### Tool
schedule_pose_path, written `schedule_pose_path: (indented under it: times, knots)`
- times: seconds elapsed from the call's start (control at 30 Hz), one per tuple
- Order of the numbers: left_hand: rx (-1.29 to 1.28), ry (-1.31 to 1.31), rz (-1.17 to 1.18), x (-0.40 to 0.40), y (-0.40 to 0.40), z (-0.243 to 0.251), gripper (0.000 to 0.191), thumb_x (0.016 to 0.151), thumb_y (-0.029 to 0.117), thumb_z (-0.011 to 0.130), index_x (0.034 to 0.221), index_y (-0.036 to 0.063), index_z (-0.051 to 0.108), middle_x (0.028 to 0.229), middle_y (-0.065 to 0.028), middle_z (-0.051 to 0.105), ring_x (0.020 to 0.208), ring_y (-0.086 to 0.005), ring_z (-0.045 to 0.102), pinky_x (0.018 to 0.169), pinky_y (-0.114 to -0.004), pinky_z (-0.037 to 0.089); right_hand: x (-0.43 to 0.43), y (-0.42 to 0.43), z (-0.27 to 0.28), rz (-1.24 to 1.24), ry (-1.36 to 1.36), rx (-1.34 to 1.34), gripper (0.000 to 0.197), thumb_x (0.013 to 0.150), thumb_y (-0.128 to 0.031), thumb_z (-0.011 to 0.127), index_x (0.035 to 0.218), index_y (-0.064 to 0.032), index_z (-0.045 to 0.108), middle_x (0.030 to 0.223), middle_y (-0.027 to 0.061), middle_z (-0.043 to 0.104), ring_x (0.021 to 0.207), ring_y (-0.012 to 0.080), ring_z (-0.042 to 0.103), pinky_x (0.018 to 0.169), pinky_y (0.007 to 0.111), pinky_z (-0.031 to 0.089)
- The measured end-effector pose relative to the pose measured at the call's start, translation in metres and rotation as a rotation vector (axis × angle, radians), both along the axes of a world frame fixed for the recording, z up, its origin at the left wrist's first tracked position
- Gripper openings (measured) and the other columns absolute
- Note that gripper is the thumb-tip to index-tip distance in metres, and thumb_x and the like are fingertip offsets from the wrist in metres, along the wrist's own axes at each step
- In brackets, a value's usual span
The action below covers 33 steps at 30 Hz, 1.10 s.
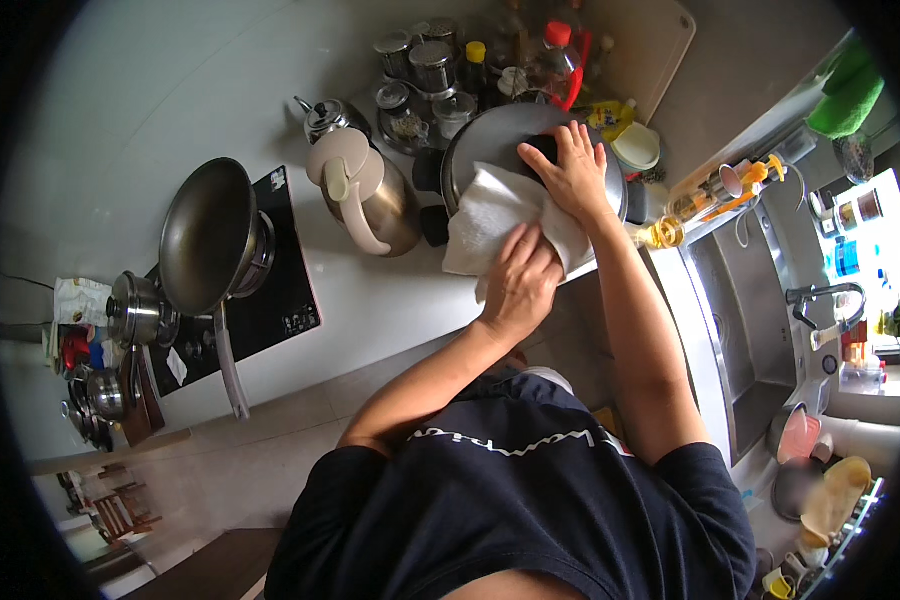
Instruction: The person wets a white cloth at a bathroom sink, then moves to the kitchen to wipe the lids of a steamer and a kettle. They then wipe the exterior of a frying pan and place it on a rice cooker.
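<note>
A large dark round appliance [495, 135], perhaps a lidded electric pan, lies on the counter before me. My right hand [575, 172] rests on its top with fingers spread, over a black part that looks like the lid's knob. Below it, my left hand [526, 281] presses a white cloth [487, 217] against the near side of the lid, its fingers bent into the folds. Part of the cloth hangs over the counter's edge. Black handles [433, 225] stick out at the left. The cloth hides much of the near rim.
A thermal jug [390, 202] and a small steel kettle [326, 116] stand left of the appliance. Further left, a wok [208, 232] sits on a black cooktop [285, 277]. Spice jars [431, 64] and bottles [559, 60] crowd the back. A steel sink [742, 285] lies at the right.
</note>
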<state>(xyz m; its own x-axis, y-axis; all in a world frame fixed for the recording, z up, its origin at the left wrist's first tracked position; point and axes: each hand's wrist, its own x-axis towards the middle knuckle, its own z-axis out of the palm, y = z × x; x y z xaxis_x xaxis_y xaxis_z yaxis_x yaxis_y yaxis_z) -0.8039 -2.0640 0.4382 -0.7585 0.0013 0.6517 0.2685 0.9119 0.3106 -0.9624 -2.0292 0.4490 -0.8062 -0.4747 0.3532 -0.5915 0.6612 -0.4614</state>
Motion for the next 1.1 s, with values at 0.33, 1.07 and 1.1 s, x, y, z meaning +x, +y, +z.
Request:
schedule_pose_path:
  times: [0.33,1.07,1.1]
  knots:
    - [1.528,-0.093,-0.422,0.022,-0.023,0.047,0.026,0.085,0.001,0.040,0.108,0.0010,0.053,0.096,-0.0048,0.059,0.086,-0.0105,0.055,0.076,-0.023,0.045,0.023,0.046,0.048,0.160,-0.447,-0.980,0.040,0.083,-0.026,0.058,0.111,0.0014,0.052,0.109,0.0120,0.056,0.101,0.0171,0.051,0.087,0.029,0.039]
    - [-0.147,-0.305,0.198,-0.042,-0.058,0.010,0.076,0.081,0.047,0.048,0.139,0.0135,0.014,0.136,-0.0213,0.029,0.127,-0.0342,0.026,0.104,-0.048,0.012,-0.034,0.059,-0.012,0.144,0.044,-0.145,0.039,0.082,-0.026,0.052,0.115,-0.0044,0.051,0.119,0.0157,0.049,0.118,0.0366,0.037,0.097,0.040,0.032]
    - [-0.149,-0.293,0.209,-0.044,-0.057,0.009,0.076,0.081,0.047,0.048,0.139,0.0133,0.014,0.135,-0.0213,0.030,0.126,-0.0341,0.026,0.103,-0.048,0.012,-0.025,0.063,-0.013,0.097,0.029,-0.155,0.040,0.082,-0.026,0.052,0.115,-0.0040,0.051,0.118,0.0154,0.049,0.117,0.0376,0.037,0.097,0.040,0.031]
